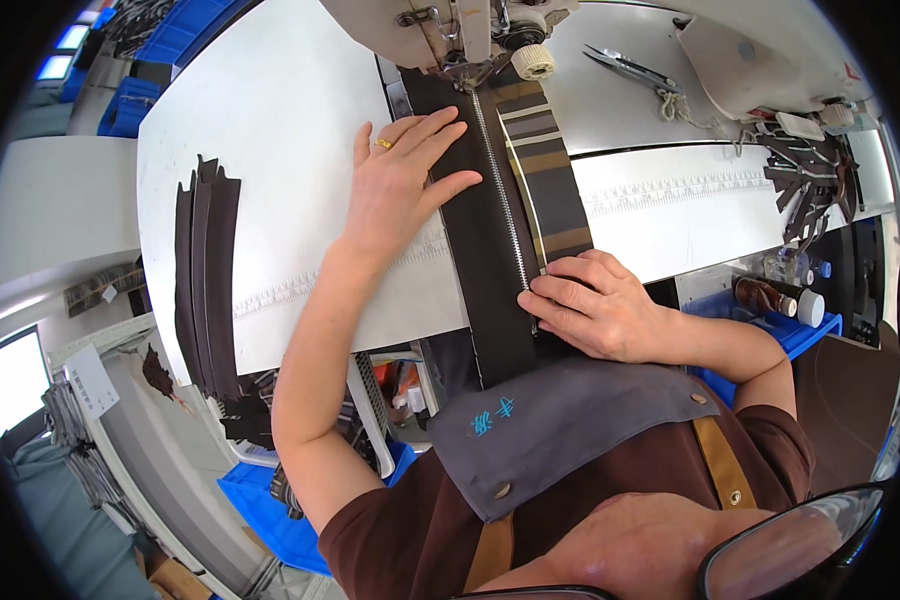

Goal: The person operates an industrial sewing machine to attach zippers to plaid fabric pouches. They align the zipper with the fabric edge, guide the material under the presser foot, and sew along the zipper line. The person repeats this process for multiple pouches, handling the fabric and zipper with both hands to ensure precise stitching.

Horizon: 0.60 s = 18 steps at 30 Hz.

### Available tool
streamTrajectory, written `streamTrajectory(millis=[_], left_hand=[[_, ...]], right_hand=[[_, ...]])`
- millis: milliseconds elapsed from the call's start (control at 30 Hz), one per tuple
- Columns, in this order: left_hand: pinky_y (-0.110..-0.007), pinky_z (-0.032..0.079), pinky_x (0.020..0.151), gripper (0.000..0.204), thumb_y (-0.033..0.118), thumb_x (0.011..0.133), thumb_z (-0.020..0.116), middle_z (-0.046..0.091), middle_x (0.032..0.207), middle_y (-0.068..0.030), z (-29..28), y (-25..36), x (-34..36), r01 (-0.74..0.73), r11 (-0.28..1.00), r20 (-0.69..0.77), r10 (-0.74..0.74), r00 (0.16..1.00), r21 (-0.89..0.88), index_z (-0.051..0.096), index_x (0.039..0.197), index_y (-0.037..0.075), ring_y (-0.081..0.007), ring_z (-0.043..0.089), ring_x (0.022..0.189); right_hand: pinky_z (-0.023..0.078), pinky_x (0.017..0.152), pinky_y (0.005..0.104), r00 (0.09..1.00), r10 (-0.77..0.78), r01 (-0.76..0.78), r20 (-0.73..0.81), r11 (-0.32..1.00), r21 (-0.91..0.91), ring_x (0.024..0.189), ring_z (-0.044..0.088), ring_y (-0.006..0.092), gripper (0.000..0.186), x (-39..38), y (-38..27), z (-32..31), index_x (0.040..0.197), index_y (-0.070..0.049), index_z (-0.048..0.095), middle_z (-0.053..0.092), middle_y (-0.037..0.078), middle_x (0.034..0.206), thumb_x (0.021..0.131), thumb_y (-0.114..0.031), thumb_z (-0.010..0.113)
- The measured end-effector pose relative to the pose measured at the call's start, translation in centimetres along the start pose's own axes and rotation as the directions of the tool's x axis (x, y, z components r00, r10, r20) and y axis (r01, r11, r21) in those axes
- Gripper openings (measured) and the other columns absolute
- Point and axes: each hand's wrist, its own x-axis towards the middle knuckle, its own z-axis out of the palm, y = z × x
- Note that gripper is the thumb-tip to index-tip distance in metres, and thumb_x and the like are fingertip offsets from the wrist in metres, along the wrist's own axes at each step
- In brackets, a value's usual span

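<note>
A long metal zipper [502, 190] runs from under the sewing machine's needle area [467, 78] toward me, laid along dark brown fabric [475, 240]. To its right lies a striped fabric strip [552, 180] in grey, tan and white. My left hand [405, 170], with a ring on one finger, rests flat on the dark fabric left of the zipper, its fingers spread near the needle. Lower down, my right hand [595, 305] pinches the zipper and the striped fabric's edge between thumb and fingers. The fabric's near end hangs over the table edge toward my apron [570, 430].
Dark fabric strips [208, 280] hang over the white table [290, 120] at left. Thread snips [630, 68] lie right of the machine head. A bundle of zipper pieces [815, 180] sits at far right. Blue bins [280, 515] stand below, one holding bottles [795, 300].
</note>
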Motion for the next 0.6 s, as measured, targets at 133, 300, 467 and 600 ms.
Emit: streamTrajectory(millis=[133,300,467,600], left_hand=[[-0.043,0.027,0.101,0.044,0.035,0.071,0.073,0.057,0.123,-0.0005,-0.7,-0.5,0.8,0.015,0.995,0.083,-0.007,0.997,-0.101,0.064,0.106,0.010,-0.0218,0.052,0.107],[-0.041,0.027,0.100,0.044,0.033,0.070,0.074,0.058,0.121,-0.0008,-0.4,-1.1,1.2,0.006,0.995,0.068,0.000,0.998,-0.095,0.064,0.104,0.008,-0.0224,0.051,0.106],[-0.041,0.026,0.102,0.044,0.033,0.069,0.074,0.059,0.121,-0.0008,-0.4,-1.6,1.8,0.008,0.994,0.059,-0.002,0.998,-0.108,0.065,0.104,0.008,-0.0218,0.050,0.108],[-0.045,0.023,0.104,0.045,0.034,0.070,0.074,0.059,0.122,-0.0006,-0.2,-1.7,1.6,0.014,0.997,0.059,-0.009,0.998,-0.080,0.065,0.106,0.010,-0.0213,0.050,0.109]], right_hand=[[0.043,0.077,0.0320,1.000,-0.013,0.013,0.008,1.000,0.011,0.094,0.054,0.0204,0.032,0.3,0.2,-0.1,0.100,-0.003,0.064,0.058,0.005,0.097,0.070,-0.012,0.066],[0.043,0.075,0.0314,1.000,-0.012,0.012,0.008,1.000,0.002,0.093,0.054,0.0195,0.032,0.6,0.7,-0.1,0.100,-0.004,0.064,0.058,0.004,0.097,0.069,-0.012,0.067],[0.042,0.074,0.0312,1.000,0.006,-0.006,0.010,1.000,0.004,0.093,0.054,0.0192,0.035,1.0,1.1,-0.2,0.101,-0.004,0.064,0.057,0.004,0.098,0.067,-0.014,0.070],[0.042,0.075,0.0313,0.999,0.020,-0.021,0.030,1.000,0.002,0.094,0.054,0.0193,0.036,1.3,1.2,-0.4,0.102,-0.004,0.064,0.057,0.004,0.099,0.068,-0.014,0.070]])
